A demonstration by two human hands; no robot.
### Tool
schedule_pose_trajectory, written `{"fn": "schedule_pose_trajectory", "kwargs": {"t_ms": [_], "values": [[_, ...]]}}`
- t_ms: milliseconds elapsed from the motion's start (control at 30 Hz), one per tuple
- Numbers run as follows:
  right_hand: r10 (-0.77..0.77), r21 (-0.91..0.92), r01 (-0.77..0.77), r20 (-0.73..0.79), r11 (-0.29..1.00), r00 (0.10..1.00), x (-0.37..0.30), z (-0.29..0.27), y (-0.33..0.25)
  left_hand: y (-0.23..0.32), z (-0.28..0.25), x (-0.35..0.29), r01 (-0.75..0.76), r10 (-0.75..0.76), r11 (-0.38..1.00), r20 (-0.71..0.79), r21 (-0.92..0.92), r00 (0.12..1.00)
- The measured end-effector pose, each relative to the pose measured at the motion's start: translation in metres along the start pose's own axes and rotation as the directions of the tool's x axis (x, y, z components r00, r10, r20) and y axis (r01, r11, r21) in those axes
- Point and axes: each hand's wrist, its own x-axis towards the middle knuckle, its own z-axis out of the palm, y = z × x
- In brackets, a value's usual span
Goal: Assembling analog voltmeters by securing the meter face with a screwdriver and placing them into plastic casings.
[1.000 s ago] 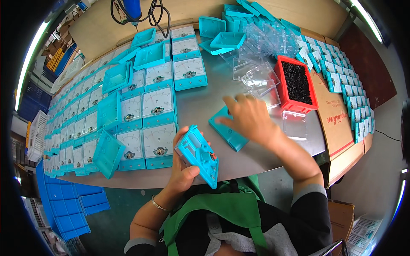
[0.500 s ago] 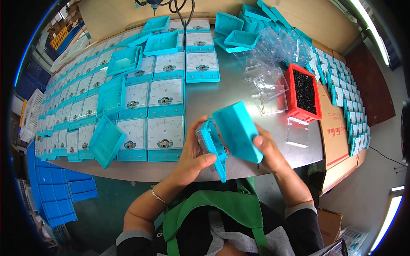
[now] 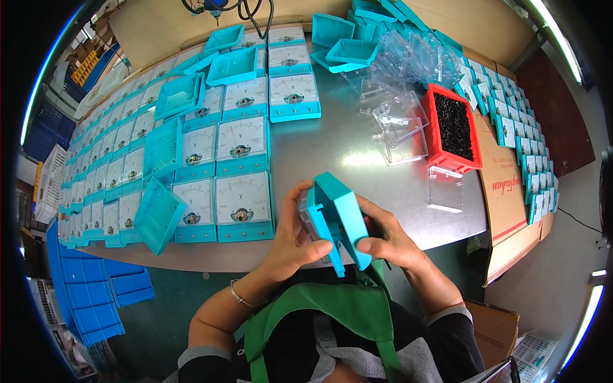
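In my left hand (image 3: 295,239), fingers wrapped round it, is a panel meter (image 3: 320,233) with a turquoise frame, held on edge above the table's front rim. My right hand (image 3: 391,237) grips a turquoise back cover (image 3: 347,214), its open side toward the meter's rear. Cover and meter meet or nearly meet at the far end, while a wedge-shaped gap shows between them on the near side. The meter's dial faces left, mostly hidden by my left fingers.
Rows of panel meters (image 3: 242,143) fill the left side, several loose covers (image 3: 161,215) lying on them. Far right of centre are piled covers (image 3: 350,52) and clear plastic covers (image 3: 402,121). A red bin (image 3: 474,159) of small black parts stands near a cardboard box (image 3: 504,191).
My right hand has brought the back cover left and turned it more upright, against the meter. My left hand keeps hold of the meter. The whole view has shifted slightly.
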Motion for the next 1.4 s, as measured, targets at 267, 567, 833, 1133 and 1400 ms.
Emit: {"fn": "schedule_pose_trajectory", "kwargs": {"t_ms": [267,567,833,1133,1400], "values": [[-0.234,-0.315,0.257,0.108,0.914,0.966,-0.004,-0.011,0.008,0.007,0.007,0.006,-0.157,0.087,0.928,0.213,0.337,0.973],[-0.638,-0.766,0.358,-0.088,0.535,0.765,-0.002,0.017,-0.020,0.004,0.004,0.021,-0.533,0.572,0.132,0.375,0.836,0.730],[0.196,-0.197,-0.237,-0.207,0.951,0.959,0.053,-0.046,-0.007,0.027,-0.002,0.009,-0.542,0.078,-0.148,0.557,0.827,0.827],[-0.532,-0.824,0.009,-0.358,0.567,0.767,-0.002,-0.089,-0.052,0.040,-0.022,0.054,-0.473,-0.075,-0.313,0.475,0.824,0.877],[-0.746,-0.854,-0.406,-0.496,0.326,0.444,-0.014,-0.347,-0.017,0.059,-0.038,0.106,-0.358,-0.109,-0.208,0.342,0.910,0.933]]}}
